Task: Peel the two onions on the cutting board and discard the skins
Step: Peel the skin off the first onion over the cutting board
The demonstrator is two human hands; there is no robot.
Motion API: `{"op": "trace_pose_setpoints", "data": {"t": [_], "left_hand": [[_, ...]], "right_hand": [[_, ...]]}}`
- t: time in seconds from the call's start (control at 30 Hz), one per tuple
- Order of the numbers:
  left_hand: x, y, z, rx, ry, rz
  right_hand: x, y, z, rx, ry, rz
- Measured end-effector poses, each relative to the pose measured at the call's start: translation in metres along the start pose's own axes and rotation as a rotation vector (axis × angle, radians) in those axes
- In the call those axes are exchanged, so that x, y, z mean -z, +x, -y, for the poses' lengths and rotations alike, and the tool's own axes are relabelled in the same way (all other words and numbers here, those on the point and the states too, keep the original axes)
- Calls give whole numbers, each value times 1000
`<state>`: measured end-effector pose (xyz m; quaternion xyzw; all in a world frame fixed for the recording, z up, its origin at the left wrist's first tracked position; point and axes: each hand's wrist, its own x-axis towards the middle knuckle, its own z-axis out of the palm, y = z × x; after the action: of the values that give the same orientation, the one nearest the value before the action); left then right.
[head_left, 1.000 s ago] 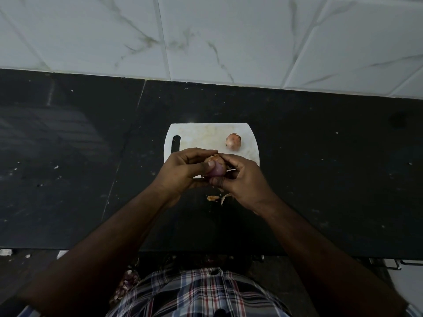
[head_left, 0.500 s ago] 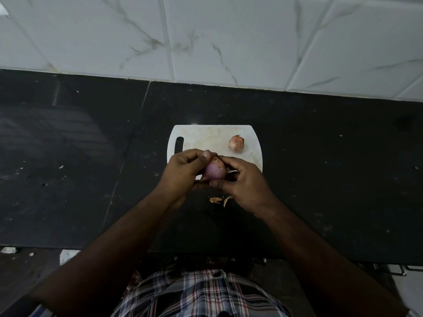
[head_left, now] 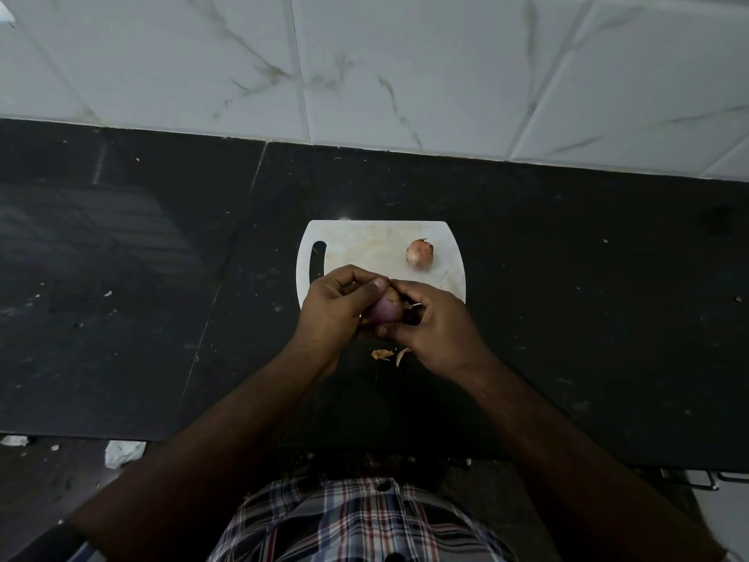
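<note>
Onion (head_left: 384,311) gripped by left hand (head_left: 334,308) for steadying | right hand (head_left: 435,318) pinched skin at its top, stripping | second onion (head_left: 420,253) unpeeled on cutting board (head_left: 364,241) | scraps (head_left: 383,354) dropped on counter (head_left: 567,298).

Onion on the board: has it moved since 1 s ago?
No. The unpeeled onion sits at the same spot near the right end of the cutting board; only the camera view shifted.

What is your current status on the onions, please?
Left hand and right hand grip half-peeled onion. Second onion unpeeled on cutting board. Skin scraps on counter.
</note>
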<state>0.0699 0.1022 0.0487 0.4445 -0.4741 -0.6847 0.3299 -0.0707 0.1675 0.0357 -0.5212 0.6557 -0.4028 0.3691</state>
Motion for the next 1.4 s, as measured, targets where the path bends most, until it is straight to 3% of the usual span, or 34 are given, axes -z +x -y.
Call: {"op": "trace_pose_setpoints", "data": {"t": [0.37,0.63,0.93,1.23,1.4], "left_hand": [[8,12,17,41,79,-134],[15,19,23,87,188,-91],[21,27,35,-57,516,-98],[23,32,41,-17,597,-189],[26,29,42,-44,715,-103]], "right_hand": [[-11,-4,-9,41,-103,24],[-11,-5,-19,19,-68,20],[-9,-13,-25,27,57,89],[1,-18,-21,58,265,84],[6,-14,-24,-29,383,56]]}}
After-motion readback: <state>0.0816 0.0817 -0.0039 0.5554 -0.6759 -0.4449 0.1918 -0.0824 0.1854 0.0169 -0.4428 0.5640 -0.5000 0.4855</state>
